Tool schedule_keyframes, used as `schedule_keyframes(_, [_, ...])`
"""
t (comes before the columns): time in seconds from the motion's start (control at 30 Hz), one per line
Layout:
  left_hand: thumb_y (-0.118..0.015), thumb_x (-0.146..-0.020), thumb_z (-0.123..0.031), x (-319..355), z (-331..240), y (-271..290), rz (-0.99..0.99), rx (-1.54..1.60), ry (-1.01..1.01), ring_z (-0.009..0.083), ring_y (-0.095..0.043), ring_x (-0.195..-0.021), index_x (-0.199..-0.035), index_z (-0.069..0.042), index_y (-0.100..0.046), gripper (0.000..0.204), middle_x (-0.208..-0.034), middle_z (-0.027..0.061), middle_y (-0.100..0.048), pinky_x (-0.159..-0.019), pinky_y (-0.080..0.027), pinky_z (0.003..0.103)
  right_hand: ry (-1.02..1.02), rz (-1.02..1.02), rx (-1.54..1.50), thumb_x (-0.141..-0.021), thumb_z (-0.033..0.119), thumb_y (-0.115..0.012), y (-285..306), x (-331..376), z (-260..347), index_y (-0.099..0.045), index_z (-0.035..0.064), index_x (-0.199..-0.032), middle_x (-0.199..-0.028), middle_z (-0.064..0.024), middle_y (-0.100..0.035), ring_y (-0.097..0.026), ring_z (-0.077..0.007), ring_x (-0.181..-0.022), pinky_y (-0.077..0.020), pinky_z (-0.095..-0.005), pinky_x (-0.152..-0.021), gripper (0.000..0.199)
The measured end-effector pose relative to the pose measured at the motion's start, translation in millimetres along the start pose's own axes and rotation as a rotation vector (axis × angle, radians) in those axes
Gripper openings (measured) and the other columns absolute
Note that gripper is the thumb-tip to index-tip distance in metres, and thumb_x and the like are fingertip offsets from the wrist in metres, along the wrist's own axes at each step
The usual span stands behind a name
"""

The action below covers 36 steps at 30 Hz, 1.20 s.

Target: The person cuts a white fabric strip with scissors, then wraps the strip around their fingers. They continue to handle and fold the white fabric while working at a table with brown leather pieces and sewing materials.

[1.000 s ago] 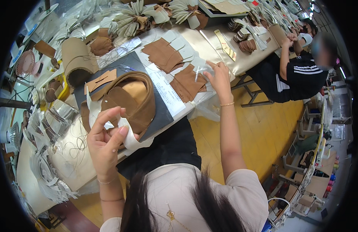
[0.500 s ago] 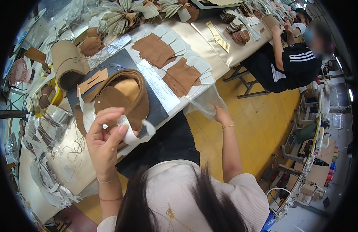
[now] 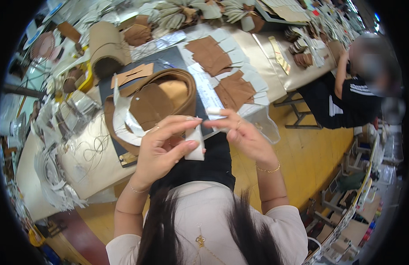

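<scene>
My left hand (image 3: 162,148) is closed with a white strip (image 3: 195,149) pinched between thumb and fingers; a short end hangs below them. More of the white strip lies in a curve over the near left side of a rolled brown band (image 3: 190,90), and the left hand hides where it leads. My right hand (image 3: 248,139) is at the left fingertips, its fingers stretched out and slightly blurred, with nothing plainly held. Inside the band's loop sit a rounded brown piece (image 3: 147,104) and a tan one. Beneath them is a dark board (image 3: 108,95).
Brown and pale cut pieces (image 3: 209,55) lie in stacks beside a printed sheet (image 3: 204,84). A brown roll (image 3: 108,44) and a yellow tray (image 3: 86,78) stand at the left, near loose threads and white strips (image 3: 52,174). Another person (image 3: 357,95) sits at the far right.
My right hand has come up from the plastic at the table's edge to meet my left. My left hand, still pinching the strip, has shifted right. The view has moved.
</scene>
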State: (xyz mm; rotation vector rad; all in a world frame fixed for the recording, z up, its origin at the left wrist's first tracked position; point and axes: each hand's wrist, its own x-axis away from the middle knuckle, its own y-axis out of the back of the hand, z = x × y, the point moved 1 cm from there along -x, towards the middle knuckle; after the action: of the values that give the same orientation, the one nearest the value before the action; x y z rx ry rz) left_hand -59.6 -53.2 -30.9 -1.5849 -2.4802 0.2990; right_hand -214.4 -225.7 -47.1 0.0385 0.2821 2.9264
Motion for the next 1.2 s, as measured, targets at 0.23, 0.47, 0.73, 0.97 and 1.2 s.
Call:
schedule_keyframes(0.23, [-0.068,-0.082,0.004,17.3,-4.9,15.0,-0.088,-0.169,-0.051,0.0165,-0.059,-0.103,-0.114,0.001,-0.065,0.032,-0.117,0.0113,-0.057,-0.083,-0.053,0.026,0.007,0.299,-0.495,-0.098,0.058,-0.021,-43.5,-37.6,8.4,-0.059,-0.0009,-0.124,-0.144,-0.0187,-0.033,-0.034,-0.0316,-0.134,-0.0242,-0.0412,-0.111,0.075])
schedule_keyframes(0.47, [-0.069,-0.082,0.002,22.0,0.3,25.9,-0.073,-0.105,-0.050,0.0161,-0.060,-0.100,-0.113,0.001,-0.065,0.031,-0.115,0.0114,-0.057,-0.083,-0.052,0.026,0.034,0.286,-0.407,-0.093,0.066,-0.024,-49.3,-44.4,4.9,-0.060,0.0033,-0.126,-0.153,-0.0196,-0.019,-0.027,-0.0366,-0.138,-0.0222,-0.0462,-0.112,0.079])
schedule_keyframes(0.73, [-0.070,-0.085,-0.009,23.7,-11.5,32.8,-0.103,-0.329,0.110,0.0059,-0.056,-0.074,-0.114,-0.002,-0.066,0.030,-0.088,0.0046,-0.064,-0.066,-0.048,0.021,0.100,0.217,-0.305,-0.090,0.066,-0.036,-51.4,-47.7,10.5,-0.061,0.0090,-0.126,-0.155,-0.0234,-0.010,-0.020,-0.0393,-0.141,-0.0199,-0.0483,-0.112,0.072])
schedule_keyframes(0.97, [-0.068,-0.087,-0.010,26.3,-11.9,26.1,-0.155,0.062,0.145,0.0108,-0.065,-0.081,-0.115,0.000,-0.065,0.029,-0.093,0.0091,-0.069,-0.076,-0.053,0.023,0.207,0.189,-0.011,-0.080,0.070,-0.051,-48.2,-51.0,13.3,-0.065,0.0183,-0.123,-0.154,-0.0285,-0.004,-0.007,-0.0428,-0.143,-0.0141,-0.0497,-0.113,0.068])
schedule_keyframes(1.2, [-0.068,-0.087,-0.010,32.9,7.1,44.5,-0.166,0.272,0.514,0.0165,-0.067,-0.085,-0.109,0.008,-0.064,0.029,-0.102,0.0160,-0.067,-0.077,-0.057,0.026,0.401,0.073,0.670,-0.069,0.064,-0.063,-56.1,-42.7,17.1,-0.070,0.0283,-0.112,-0.156,-0.0164,-0.013,0.002,-0.0513,-0.140,-0.0097,-0.0633,-0.109,0.056])
